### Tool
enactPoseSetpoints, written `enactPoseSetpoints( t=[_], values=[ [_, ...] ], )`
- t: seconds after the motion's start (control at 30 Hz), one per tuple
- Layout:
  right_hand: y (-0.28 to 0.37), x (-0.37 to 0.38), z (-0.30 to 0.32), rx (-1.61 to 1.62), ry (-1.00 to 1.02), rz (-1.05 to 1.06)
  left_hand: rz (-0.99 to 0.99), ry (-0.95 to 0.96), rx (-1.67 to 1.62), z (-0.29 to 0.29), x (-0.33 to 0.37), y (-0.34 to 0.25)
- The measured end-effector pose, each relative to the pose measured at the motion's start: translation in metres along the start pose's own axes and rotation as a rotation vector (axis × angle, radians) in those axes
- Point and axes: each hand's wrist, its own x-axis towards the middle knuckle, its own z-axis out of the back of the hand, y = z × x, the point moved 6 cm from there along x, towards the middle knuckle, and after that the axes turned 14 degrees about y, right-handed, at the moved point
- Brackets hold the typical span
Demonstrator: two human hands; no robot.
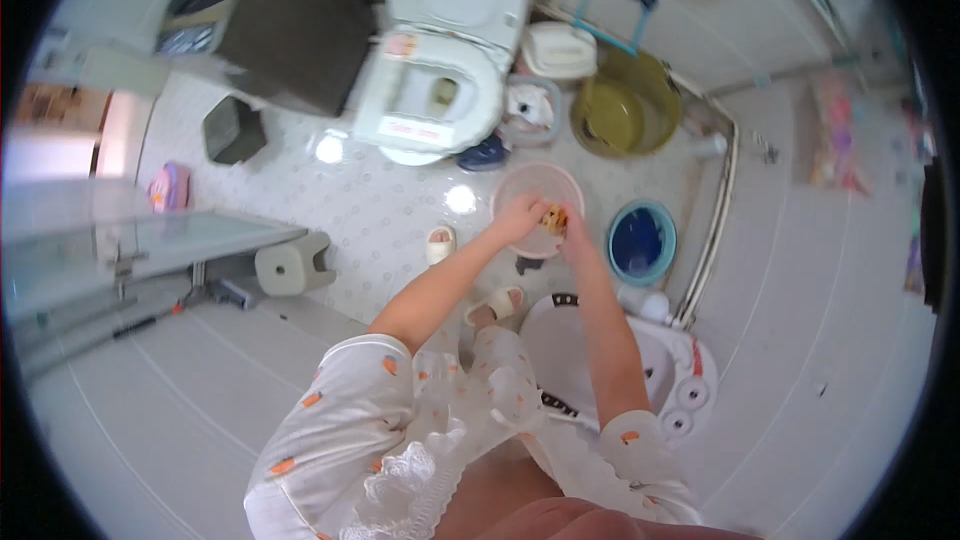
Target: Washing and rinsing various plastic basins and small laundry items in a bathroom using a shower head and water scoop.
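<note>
A white toilet (483, 85) stands at the upper centre of the frame, with a pale baby bathtub (550, 345) at lower right of centre. An olive-green bucket (645, 90) sits at upper right, a blue basin (669, 240) below it. Mid-frame, over a pink basin (510, 184), the left hand (518, 219) and right hand (574, 234) pinch a small yellow-and-dark item (553, 218), its kind unclear.

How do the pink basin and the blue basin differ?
The pink basin is pale, the blue basin dark inside. The pink basin looks wider than the blue one. The left hand and right hand are at the pink basin, not the blue. Both are round and open-topped.
</note>
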Motion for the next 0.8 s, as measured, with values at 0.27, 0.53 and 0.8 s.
enactPoseSetpoints(
  t=[0.27, 0.53, 0.8],
  values=[
    [-0.01, -0.006, -0.357, -0.252, 0.76, -0.042, 0.157, -0.58, -0.132, 0.25, -0.167, -0.011],
    [-0.048, 0.028, -0.648, -0.588, 0.948, -0.039, 0.143, -1.065, -0.384, 0.455, -0.312, -0.033],
    [-0.077, 0.054, -0.825, -0.453, 1.189, -0.347, -0.056, -1.432, -0.265, 0.616, -0.387, -0.023]
  ],
)
